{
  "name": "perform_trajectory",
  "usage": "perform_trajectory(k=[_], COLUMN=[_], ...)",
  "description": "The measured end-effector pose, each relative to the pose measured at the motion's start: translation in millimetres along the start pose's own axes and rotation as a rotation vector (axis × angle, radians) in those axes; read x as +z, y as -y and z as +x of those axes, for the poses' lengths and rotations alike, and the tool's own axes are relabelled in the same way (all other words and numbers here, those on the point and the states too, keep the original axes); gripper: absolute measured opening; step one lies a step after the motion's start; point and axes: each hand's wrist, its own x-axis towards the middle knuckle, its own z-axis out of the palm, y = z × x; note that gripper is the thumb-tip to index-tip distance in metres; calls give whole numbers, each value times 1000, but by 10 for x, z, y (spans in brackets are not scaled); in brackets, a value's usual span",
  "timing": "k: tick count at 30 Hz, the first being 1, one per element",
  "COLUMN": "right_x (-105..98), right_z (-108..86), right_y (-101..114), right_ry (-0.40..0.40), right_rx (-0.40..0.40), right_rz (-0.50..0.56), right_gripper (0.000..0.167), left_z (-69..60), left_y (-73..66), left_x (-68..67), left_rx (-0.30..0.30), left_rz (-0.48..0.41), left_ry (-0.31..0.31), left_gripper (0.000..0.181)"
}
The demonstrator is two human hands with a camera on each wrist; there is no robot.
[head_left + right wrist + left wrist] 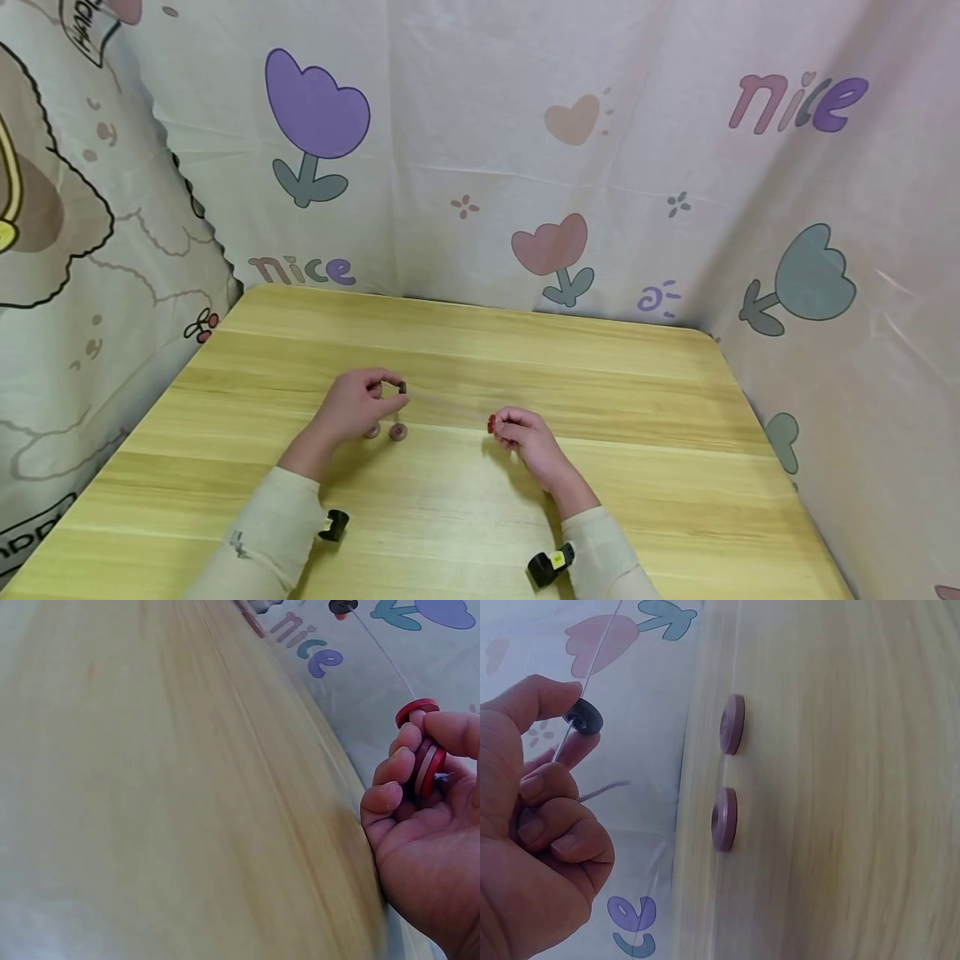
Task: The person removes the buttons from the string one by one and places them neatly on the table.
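Left hand (358,406): fingers pinch the black disc (590,715) above the worktop (450,517); cord (600,649) threads its hole. Right hand (527,437): fingers curled round red discs (433,772). Key relation: straight cord runs from black disc rightward, and toward the wearer, to red.

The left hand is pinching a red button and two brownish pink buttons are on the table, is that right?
Not quite: the left hand is pinching a black button, not a red one, as the left wrist view shows. Two brownish pink buttons are on the table.
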Motion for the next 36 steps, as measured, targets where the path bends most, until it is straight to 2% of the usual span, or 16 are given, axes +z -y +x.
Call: perform_trajectory(k=[4, 8, 17, 36], right_x=[-1, -2, -3, -7], right_z=[3, 6, 5, 2], right_y=[0, 3, -4, -10], right_ry=[0, 6, 10, 8], right_rx=[-1, -4, 4, 6], right_rz=[1, 2, 18, 48], right_gripper=[26, 24, 22, 24], left_z=[-2, -7, -42, -123], left_y=[27, 79, 137, 285], left_x=[-51, -97, -180, -360], left_rx=[31, 51, 59, 18], left_rz=[102, 139, 168, 192], left_ry=[-41, -64, -87, -128], left_gripper=[26, 26, 25, 28])
